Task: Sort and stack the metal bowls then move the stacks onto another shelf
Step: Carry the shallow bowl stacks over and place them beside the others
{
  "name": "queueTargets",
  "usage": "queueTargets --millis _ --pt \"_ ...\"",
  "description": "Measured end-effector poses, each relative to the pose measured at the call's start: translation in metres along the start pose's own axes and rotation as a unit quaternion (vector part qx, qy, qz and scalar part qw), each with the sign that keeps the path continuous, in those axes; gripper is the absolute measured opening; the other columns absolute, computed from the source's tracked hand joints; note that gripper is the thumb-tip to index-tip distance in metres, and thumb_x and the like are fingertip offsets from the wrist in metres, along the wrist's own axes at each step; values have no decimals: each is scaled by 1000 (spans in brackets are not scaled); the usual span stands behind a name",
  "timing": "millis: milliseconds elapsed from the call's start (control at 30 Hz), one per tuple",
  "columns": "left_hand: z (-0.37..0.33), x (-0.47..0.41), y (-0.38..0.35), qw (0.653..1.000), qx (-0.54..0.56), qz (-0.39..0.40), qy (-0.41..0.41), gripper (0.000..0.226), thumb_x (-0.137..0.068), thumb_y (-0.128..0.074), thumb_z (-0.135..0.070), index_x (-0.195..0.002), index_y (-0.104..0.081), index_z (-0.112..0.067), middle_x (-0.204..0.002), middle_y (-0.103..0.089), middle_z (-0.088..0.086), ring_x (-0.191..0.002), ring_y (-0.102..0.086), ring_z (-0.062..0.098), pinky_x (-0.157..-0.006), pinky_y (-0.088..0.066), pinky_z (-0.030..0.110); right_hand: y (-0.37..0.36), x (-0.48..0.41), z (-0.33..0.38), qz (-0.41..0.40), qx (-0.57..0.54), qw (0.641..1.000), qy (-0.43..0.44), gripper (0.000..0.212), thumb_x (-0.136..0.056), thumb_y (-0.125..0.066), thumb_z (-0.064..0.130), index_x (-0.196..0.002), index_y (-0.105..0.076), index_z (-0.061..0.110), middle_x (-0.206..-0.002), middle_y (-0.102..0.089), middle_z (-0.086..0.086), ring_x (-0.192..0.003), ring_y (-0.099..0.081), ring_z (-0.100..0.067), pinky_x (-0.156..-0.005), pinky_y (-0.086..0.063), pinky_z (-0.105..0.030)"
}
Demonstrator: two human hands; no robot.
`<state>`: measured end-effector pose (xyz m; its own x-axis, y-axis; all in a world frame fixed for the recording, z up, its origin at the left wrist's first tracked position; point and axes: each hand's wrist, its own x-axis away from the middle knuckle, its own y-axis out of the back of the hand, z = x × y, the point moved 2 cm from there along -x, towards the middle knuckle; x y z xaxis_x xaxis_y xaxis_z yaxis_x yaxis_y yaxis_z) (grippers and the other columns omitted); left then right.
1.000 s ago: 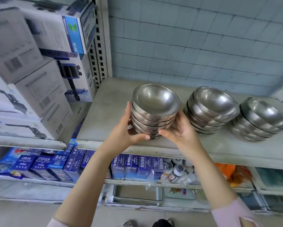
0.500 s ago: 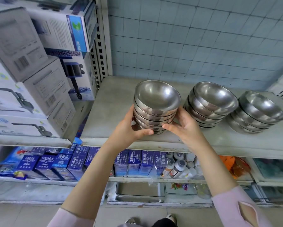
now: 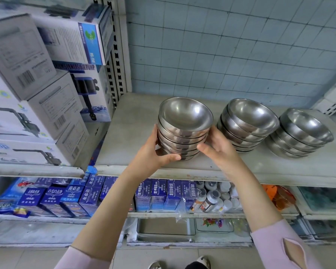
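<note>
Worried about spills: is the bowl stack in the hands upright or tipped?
Tipped: the held bowl stack leans, its top bowl's opening facing the camera.

Both hands, left hand (image 3: 153, 152) and right hand (image 3: 219, 146), clasp a stack of nested shiny steel bowls (image 3: 183, 129) on the grey shelf (image 3: 134, 133), beside two similar stacks (image 3: 245, 125).

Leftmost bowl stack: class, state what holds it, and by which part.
Both hands hold the leftmost bowl stack by its lower sides: left hand on its left, right hand on its right, thumbs at the front.

Three bowl stacks (image 3: 247, 125) on shelf (image 3: 260, 167)
</note>
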<state>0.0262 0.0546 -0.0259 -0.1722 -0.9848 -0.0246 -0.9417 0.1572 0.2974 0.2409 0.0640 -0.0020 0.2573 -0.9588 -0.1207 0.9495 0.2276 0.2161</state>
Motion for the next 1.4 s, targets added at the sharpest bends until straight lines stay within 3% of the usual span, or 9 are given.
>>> queueTargets --millis 67,133,267,500,700,933,1100,1233,1400 --pt "2 0 0 1000 5 -2 3 99 -64 -86 -43 -145 -28 -35 -132 -56 -18 -123 -52 4 -109 -41 38 -3 3 4 -22 -34 999 -5 94 -81 -74 56 -156 -27 26 -155 -43 12 -146 -36 -10 -118 -34 -43" --pt "2 0 1 1000 14 -1 7 92 -64 -87 -38 -140 -36 -32 -125 -61 -16 -117 -57 3 -106 -44 38 -6 6 7 -35 -49 998 8 90 -80 -70 64 -154 -30 34 -157 -41 13 -147 -34 -12 -119 -28 -56" --pt "-4 5 4 999 32 -12 3 88 -60 -89 -37 -135 -43 -28 -120 -66 -12 -114 -60 6 -104 -45 40 -13 10 18 -62 -63 996 18 73 -79 -70 63 -144 -43 41 -148 -52 14 -141 -44 -12 -115 -33 -60" --pt "-47 40 -2 998 13 -44 -51 89 -58 -88 -40 -136 -46 -28 -116 -68 -11 -111 -62 9 -102 -47 36 -3 45 57 -106 -89 990 27 67 -85 -62 46 -149 -43 33 -130 -65 18 -124 -60 -9 -105 -48 -54" --pt "-95 57 -41 996 1 -26 -90 91 -54 -87 -47 -134 -49 -30 -112 -69 -13 -107 -63 8 -99 -49 33 41 96 88 -144 -97 984 48 84 -67 -71 71 -142 -49 42 -132 -63 21 -125 -59 -6 -98 -52 -43" --pt "-153 58 -146 991 26 24 -127 99 -49 -87 -49 -138 -47 -28 -113 -69 -14 -107 -63 5 -95 -49 25 136 172 104 -225 -83 969 62 79 -69 -67 67 -141 -50 40 -130 -66 18 -122 -62 -7 -82 -59 -26" --pt "-192 58 -247 984 46 92 -147 103 -52 -88 -51 -141 -42 -28 -123 -64 -12 -114 -60 6 -99 -48 33 220 238 104 -286 -75 953 67 83 -66 -74 70 -140 -51 41 -137 -62 14 -127 -59 -9 -92 -56 -34" --pt "-214 60 -323 975 70 148 -151 93 -53 -86 -46 -136 -46 -33 -117 -66 -15 -106 -63 3 -86 -50 19 278 285 101 -315 -61 945 72 64 -77 -63 49 -139 -51 38 -134 -64 18 -126 -59 -6 -99 -52 -32" --pt "-237 53 -404 967 82 191 -145 96 -46 -90 -44 -133 -48 -35 -114 -68 -15 -100 -66 1 -81 -53 17 341 324 90 -378 -46 922 70 56 -74 -62 47 -129 -54 41 -125 -66 26 -122 -61 -1 -105 -47 -33"
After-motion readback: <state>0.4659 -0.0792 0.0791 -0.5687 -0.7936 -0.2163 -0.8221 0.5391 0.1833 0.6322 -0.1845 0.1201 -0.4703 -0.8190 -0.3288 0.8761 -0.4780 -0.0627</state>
